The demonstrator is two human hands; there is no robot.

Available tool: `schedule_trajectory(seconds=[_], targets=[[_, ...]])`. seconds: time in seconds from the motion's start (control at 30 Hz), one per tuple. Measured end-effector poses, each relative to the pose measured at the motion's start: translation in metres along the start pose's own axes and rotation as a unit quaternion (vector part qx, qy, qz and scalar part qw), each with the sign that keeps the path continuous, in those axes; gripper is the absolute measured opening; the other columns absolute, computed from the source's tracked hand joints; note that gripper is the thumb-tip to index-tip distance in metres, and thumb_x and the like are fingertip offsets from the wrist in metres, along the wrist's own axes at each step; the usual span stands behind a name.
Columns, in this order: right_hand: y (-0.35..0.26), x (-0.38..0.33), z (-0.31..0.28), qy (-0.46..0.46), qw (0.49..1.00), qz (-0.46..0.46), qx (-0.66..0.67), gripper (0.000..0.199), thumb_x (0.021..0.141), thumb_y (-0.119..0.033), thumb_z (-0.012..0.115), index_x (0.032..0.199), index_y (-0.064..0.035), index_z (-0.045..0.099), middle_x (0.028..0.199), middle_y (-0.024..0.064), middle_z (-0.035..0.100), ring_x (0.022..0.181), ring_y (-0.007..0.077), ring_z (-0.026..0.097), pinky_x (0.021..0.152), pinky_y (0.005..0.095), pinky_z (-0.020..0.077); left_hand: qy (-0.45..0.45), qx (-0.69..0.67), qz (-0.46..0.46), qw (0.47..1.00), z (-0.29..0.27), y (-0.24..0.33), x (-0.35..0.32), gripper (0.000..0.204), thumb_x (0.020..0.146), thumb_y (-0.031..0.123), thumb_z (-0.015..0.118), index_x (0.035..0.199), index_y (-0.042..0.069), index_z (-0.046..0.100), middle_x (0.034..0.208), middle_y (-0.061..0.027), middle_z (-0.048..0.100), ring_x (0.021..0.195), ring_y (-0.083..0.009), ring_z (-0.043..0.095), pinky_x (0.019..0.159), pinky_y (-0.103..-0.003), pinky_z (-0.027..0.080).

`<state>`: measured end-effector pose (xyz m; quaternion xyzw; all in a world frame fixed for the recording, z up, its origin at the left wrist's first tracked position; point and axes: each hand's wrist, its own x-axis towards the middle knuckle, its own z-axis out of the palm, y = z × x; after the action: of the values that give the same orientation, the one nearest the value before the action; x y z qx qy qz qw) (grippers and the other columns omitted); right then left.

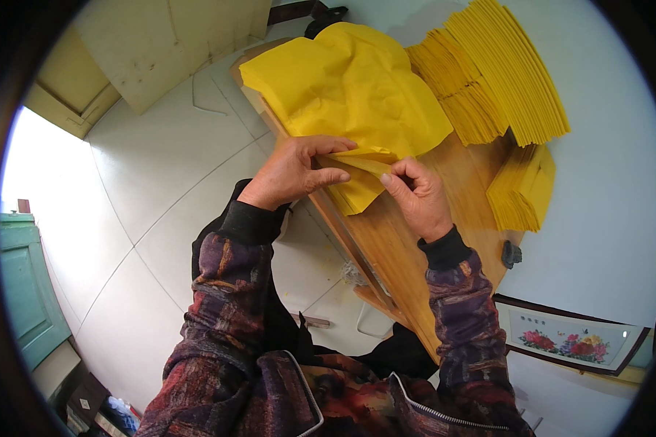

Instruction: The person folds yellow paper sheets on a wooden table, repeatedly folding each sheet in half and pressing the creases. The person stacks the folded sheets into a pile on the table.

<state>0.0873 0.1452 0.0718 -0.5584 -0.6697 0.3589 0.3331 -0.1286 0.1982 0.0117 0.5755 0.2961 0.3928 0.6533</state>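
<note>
A wide, creased yellow cloth-like sheet (342,87) lies over the far end of the wooden table (430,269). Its near edge is folded up between my two hands, with a flap hanging down at the table's left edge. My right hand (421,200) pinches the fold between thumb and forefinger. At the left end of that fold is my left hand (290,171), thumb and fingers apart with the cloth's edge in the gap. The tips of its other fingers are partly hidden, and whether they go inside the fold I cannot tell.
Tall stacks of folded yellow pieces (506,73) stand at the table's far right, with a smaller yellow stack (525,188) nearer. A small dark grey object (512,254) sits at the right edge. A framed flower picture (572,339) is on the right. Pale floor tiles (160,189) spread left.
</note>
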Motion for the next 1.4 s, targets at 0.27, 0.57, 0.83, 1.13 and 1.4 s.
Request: schedule_trajectory(seconds=[0.27,0.57,0.83,1.13,1.4], targets=[[-0.004,-0.029,0.012,0.069,0.987,-0.047,-0.137,0.008,0.083,-0.005,0.067,0.09,-0.0029,0.062,0.077,0.0087,0.058,0.071,0.0209,0.059,0.065,0.0318,0.049,0.026,0.09,0.047,0.994,-0.001,-0.01,0.006,0.023,0.089,0.002,0.061,0.111,0.0,0.065,0.098,-0.0075,0.069,0.09,-0.012,0.062,0.082,-0.025,0.049],[0.012,-0.019,0.017,0.04,0.946,-0.182,-0.266,0.012,0.076,-0.002,0.069,0.086,-0.0049,0.063,0.082,0.0071,0.056,0.074,0.0268,0.059,0.063,0.0349,0.0494,0.027,0.067,0.019,0.997,0.0,-0.008,0.005,0.022,0.09,0.002,0.059,0.111,0.0,0.065,0.096,-0.0052,0.068,0.089,-0.0103,0.059,0.083,-0.025,0.048],[0.005,-0.009,0.007,-0.032,0.997,-0.009,-0.073,0.007,0.08,-0.001,0.065,0.08,-0.0015,0.058,0.078,0.0068,0.055,0.067,0.0174,0.057,0.06,0.0276,0.0449,0.016,0.07,0.004,0.997,-0.001,-0.003,0.005,0.023,0.09,0.0,0.057,0.113,0.0,0.064,0.103,-0.004,0.067,0.095,-0.01,0.057,0.09,-0.025,0.046],[0.024,-0.031,-0.012,0.022,0.998,0.052,-0.031,0.018,0.084,-0.01,0.068,0.075,-0.0013,0.055,0.066,0.0028,0.054,0.063,0.0094,0.049,0.058,0.0261,0.0416,0.026,0.153,0.059,0.986,-0.005,-0.008,0.004,0.024,0.089,0.005,0.058,0.112,0.0,0.064,0.102,-0.0098,0.069,0.095,-0.0166,0.063,0.086,-0.029,0.048],[0.176,-0.157,-0.134,0.476,0.863,0.111,-0.131,0.013,0.088,-0.015,0.064,0.083,-0.0043,0.059,0.077,0.0013,0.055,0.071,0.0117,0.051,0.064,0.027,0.0427,0.06,0.076,-0.047,0.994,-0.003,-0.016,0.001,0.029,0.092,0.003,0.056,0.119,0.003,0.063,0.083,0.0018,0.062,0.049,-0.0024,0.04,0.043,-0.018,0.033]])
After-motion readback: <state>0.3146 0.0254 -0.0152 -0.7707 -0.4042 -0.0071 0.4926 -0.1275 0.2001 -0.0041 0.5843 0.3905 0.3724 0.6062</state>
